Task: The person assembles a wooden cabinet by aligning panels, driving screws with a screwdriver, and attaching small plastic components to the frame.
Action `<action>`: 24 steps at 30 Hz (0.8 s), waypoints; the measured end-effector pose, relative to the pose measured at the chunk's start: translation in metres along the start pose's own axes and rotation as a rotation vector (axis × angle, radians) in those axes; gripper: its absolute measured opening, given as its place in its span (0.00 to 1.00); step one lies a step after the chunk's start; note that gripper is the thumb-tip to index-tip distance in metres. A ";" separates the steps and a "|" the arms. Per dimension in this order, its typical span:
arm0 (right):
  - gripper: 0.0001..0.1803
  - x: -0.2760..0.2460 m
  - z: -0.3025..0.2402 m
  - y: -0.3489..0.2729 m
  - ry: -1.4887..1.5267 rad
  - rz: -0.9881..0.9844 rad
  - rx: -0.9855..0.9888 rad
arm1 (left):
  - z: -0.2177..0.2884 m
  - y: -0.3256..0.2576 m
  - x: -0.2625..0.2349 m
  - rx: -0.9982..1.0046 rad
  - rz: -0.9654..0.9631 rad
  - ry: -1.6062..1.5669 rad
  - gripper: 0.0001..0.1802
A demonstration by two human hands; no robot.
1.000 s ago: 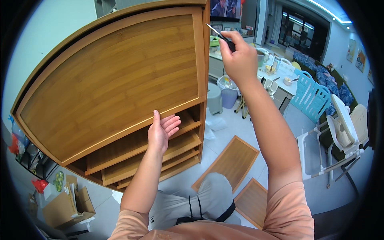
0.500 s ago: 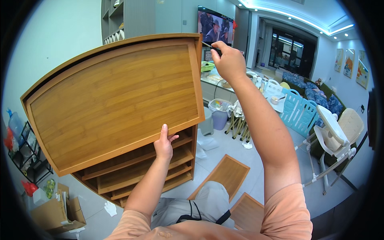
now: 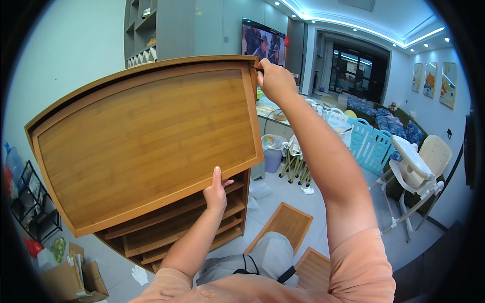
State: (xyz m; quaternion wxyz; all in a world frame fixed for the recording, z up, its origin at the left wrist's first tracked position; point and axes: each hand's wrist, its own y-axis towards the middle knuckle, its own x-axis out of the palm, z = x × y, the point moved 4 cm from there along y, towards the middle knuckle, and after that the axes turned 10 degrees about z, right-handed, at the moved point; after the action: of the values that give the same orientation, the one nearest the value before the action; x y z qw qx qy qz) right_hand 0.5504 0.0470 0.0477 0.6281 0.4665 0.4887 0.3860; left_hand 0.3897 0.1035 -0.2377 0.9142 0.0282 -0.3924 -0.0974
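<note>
A wooden door panel (image 3: pixel 146 141) with a raised frame hangs tilted across the front of a wooden cabinet (image 3: pixel 245 202), its lower edge swung out. My left hand (image 3: pixel 216 196) grips that lower edge, thumb on the face and fingers partly hidden beneath. Up at the top right corner, my right hand (image 3: pixel 279 85) is closed round a thin dark tool that looks like a screwdriver (image 3: pixel 256 68). Its shaft points into the gap between the panel and the cabinet's side; the tip is hidden. Below the panel, several shelves show inside the cabinet.
Two loose wooden panels (image 3: pixel 286 224) lie on the floor by my leg. To the right stand a purple bin (image 3: pixel 273 160), folded stools (image 3: pixel 297 166), a blue play fence (image 3: pixel 371 146) and a high chair (image 3: pixel 422 166). A cardboard box (image 3: pixel 70 278) and black rack (image 3: pixel 33 202) are at left.
My right hand has moved slightly down and left, bringing the screwdriver into the gap at the panel's corner. The left hand keeps its grip on the lower edge. The view has shifted a little.
</note>
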 end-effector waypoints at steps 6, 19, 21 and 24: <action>0.08 -0.008 -0.002 0.019 -0.016 -0.004 0.005 | 0.010 -0.015 0.009 -0.009 0.018 0.032 0.17; 0.10 -0.002 -0.010 0.043 -0.160 -0.258 0.086 | 0.010 -0.017 0.008 -0.028 -0.029 0.023 0.15; 0.11 0.001 -0.006 0.042 -0.138 -0.241 0.103 | 0.009 -0.018 0.009 -0.026 -0.039 0.018 0.15; 0.11 0.002 -0.002 0.040 -0.046 -0.207 0.178 | 0.009 -0.017 0.010 -0.026 -0.051 0.010 0.15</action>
State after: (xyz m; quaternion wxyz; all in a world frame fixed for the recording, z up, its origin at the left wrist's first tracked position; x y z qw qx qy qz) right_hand 0.5475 0.0597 0.0858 0.6318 0.4763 0.5519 0.2634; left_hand 0.3873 0.0847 -0.2269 0.9137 0.0269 -0.3856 -0.1256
